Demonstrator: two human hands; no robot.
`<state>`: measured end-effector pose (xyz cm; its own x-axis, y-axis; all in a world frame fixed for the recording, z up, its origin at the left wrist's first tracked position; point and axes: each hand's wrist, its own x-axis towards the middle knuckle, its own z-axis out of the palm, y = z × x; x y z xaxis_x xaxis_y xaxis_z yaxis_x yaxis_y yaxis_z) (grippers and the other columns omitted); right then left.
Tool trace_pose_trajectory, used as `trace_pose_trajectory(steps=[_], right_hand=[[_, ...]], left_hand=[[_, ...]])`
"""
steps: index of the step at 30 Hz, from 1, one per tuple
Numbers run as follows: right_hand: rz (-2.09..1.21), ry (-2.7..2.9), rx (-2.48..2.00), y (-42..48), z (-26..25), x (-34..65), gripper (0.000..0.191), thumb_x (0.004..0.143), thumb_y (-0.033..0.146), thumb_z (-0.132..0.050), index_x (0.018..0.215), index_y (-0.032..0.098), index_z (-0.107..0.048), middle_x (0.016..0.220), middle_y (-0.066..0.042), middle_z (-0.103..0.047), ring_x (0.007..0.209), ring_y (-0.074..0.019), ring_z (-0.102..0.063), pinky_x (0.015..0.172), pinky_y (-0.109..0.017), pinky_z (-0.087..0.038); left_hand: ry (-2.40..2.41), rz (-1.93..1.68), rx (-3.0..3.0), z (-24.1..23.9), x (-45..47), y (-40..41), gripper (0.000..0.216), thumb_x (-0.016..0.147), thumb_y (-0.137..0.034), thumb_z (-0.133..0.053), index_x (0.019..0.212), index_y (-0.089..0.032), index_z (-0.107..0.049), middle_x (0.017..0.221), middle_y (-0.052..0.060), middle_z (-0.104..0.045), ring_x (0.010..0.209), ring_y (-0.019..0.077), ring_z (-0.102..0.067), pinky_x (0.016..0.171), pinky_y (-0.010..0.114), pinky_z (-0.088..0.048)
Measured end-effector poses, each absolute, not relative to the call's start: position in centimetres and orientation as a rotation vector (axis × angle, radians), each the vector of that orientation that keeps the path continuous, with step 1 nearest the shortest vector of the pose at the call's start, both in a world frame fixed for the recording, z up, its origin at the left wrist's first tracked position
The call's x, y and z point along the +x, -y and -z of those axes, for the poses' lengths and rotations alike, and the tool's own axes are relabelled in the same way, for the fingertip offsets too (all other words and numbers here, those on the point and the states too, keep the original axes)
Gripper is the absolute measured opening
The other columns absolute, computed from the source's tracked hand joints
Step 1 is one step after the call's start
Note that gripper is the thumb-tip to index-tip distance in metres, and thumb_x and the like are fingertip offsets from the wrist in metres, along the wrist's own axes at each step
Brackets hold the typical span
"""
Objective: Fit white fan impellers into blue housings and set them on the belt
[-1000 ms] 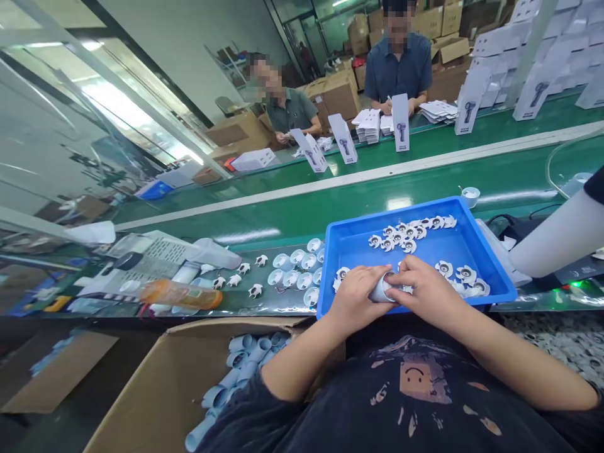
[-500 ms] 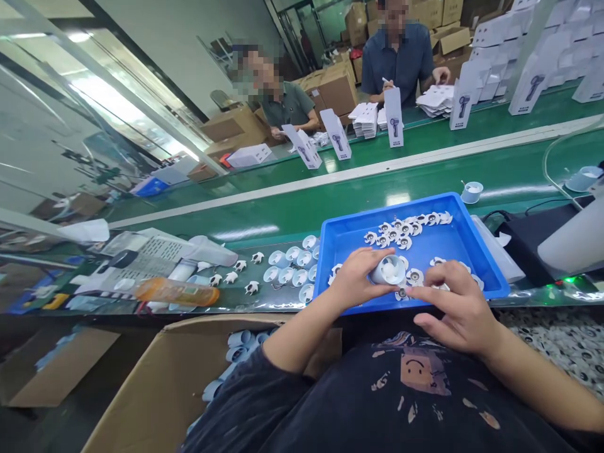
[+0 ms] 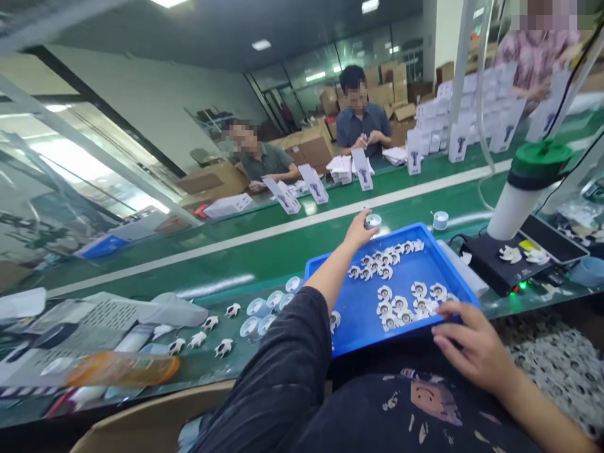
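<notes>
My left hand (image 3: 361, 231) is stretched over the far rim of the blue tray (image 3: 349, 308), fingers closed around a light blue round fan housing (image 3: 374, 221) at the green conveyor belt. Whether the housing rests on the belt, I cannot tell. At the tray's near right corner is my right hand (image 3: 476, 346), its fingers bent and apart, holding nothing I can see. White fan impellers (image 3: 399, 304) lie just left of its fingertips inside the tray. More impellers (image 3: 377, 261) form a cluster toward the tray's back.
Several blue housings (image 3: 258, 307) and loose impellers (image 3: 197, 340) stand left of the tray, near an orange bottle (image 3: 123, 369). A black box (image 3: 495, 261) with a green-lidded white container (image 3: 528, 189) is at the right. Across the belt (image 3: 212, 258) people sit behind white cartons (image 3: 362, 170).
My left hand has carried the housing from above the tray forward to the belt. My right hand has moved away from the housing, toward the tray's near right corner. The view has tilted up.
</notes>
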<state>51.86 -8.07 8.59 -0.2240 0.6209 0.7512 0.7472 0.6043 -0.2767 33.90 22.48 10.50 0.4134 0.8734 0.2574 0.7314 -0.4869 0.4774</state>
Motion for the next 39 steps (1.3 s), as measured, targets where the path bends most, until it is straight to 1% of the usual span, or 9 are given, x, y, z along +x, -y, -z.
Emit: trace_pose_trajectory(steps=[3,6,9,15,21,23,28,33,39], right_hand=[[0.222,1.987,-1.132,8.7,-6.7,52.5,0.015,0.095,0.025,-0.053,0.095,0.022,-0.068,0.118,-0.007,-0.056,0.101,-0.0153,-0.059,0.083,-0.027,-0.053],[0.300,1.954,-1.189,9.5,-5.9,54.1,0.016,0.095,0.029,-0.054,0.095,0.022,-0.068,0.117,-0.007,-0.057,0.095,-0.0130,-0.062,0.080,-0.021,-0.056],[0.283,1.887,-1.241,10.1,-5.8,55.2,0.017,0.094,0.030,-0.054,0.093,0.020,-0.068,0.114,-0.008,-0.059,0.091,-0.0136,-0.065,0.078,-0.018,-0.058],[0.162,1.914,-1.136,8.5,-7.2,53.5,0.014,0.092,0.022,-0.054,0.093,0.022,-0.067,0.101,-0.007,-0.064,0.087,-0.0183,-0.068,0.072,-0.026,-0.061],[0.132,2.002,-0.852,3.8,-12.3,48.3,0.015,0.093,0.015,-0.055,0.107,0.017,-0.060,0.097,-0.007,-0.063,0.088,-0.0154,-0.062,0.078,-0.029,-0.054],[0.139,1.993,-0.822,2.0,-13.8,46.4,0.019,0.093,0.017,-0.058,0.111,0.015,-0.061,0.096,-0.007,-0.061,0.086,-0.0151,-0.059,0.076,-0.029,-0.051],[0.104,2.111,-0.901,-0.7,-15.1,42.5,0.012,0.093,0.023,-0.059,0.098,0.016,-0.067,0.084,-0.004,-0.054,0.074,-0.0137,-0.054,0.066,-0.026,-0.045],[0.154,2.170,-0.970,-1.6,-15.2,41.4,0.008,0.087,0.018,-0.064,0.080,0.016,-0.066,0.074,-0.001,-0.051,0.067,-0.0129,-0.050,0.060,-0.026,-0.037],[-0.226,2.522,-0.683,-2.8,-15.9,42.6,0.007,0.079,0.013,-0.072,0.075,0.017,-0.069,0.070,0.001,-0.055,0.065,-0.0093,-0.049,0.062,-0.022,-0.034]], left_hand=[[-1.374,-0.681,2.400,-9.7,34.9,-24.9,0.025,0.093,-0.027,-0.063,0.114,-0.014,-0.061,0.112,0.008,-0.063,0.097,0.0211,-0.063,0.087,0.039,-0.055],[-1.346,-0.703,2.400,-9.1,35.2,-25.8,0.021,0.095,-0.033,-0.060,0.104,-0.015,-0.063,0.104,0.006,-0.064,0.091,0.0184,-0.063,0.081,0.036,-0.056],[-1.302,-0.844,2.379,-9.7,35.0,-25.6,0.022,0.093,-0.028,-0.063,0.109,-0.014,-0.061,0.109,0.008,-0.063,0.094,0.0195,-0.063,0.084,0.039,-0.055],[-1.060,-1.159,2.410,-13.0,31.1,-20.4,0.056,0.073,-0.020,-0.077,0.123,-0.013,-0.053,0.123,0.015,-0.058,0.119,0.0270,-0.053,0.106,0.046,-0.043],[-0.569,-1.231,2.601,-14.3,25.7,-10.2,0.053,0.078,-0.035,-0.072,0.125,-0.019,-0.054,0.130,0.015,-0.058,0.120,0.0272,-0.056,0.100,0.044,-0.048],[-0.496,-1.228,2.680,-14.3,24.6,-7.6,0.049,0.083,-0.039,-0.069,0.125,-0.020,-0.053,0.121,0.012,-0.065,0.111,0.0252,-0.062,0.098,0.042,-0.049],[-0.539,-1.388,2.748,-13.3,23.2,-5.0,0.051,0.087,-0.055,-0.064,0.120,-0.017,-0.057,0.104,0.012,-0.071,0.101,0.0243,-0.067,0.091,0.040,-0.053],[-0.651,-1.606,2.694,-11.7,22.4,-4.7,0.046,0.087,-0.041,-0.069,0.126,-0.019,-0.056,0.113,0.013,-0.070,0.105,0.0231,-0.068,0.093,0.039,-0.055],[-0.647,-1.035,2.328,-11.2,22.1,-4.1,0.058,0.070,-0.048,-0.083,0.115,-0.016,-0.067,0.102,0.009,-0.075,0.088,0.0235,-0.073,0.079,0.032,-0.061]])
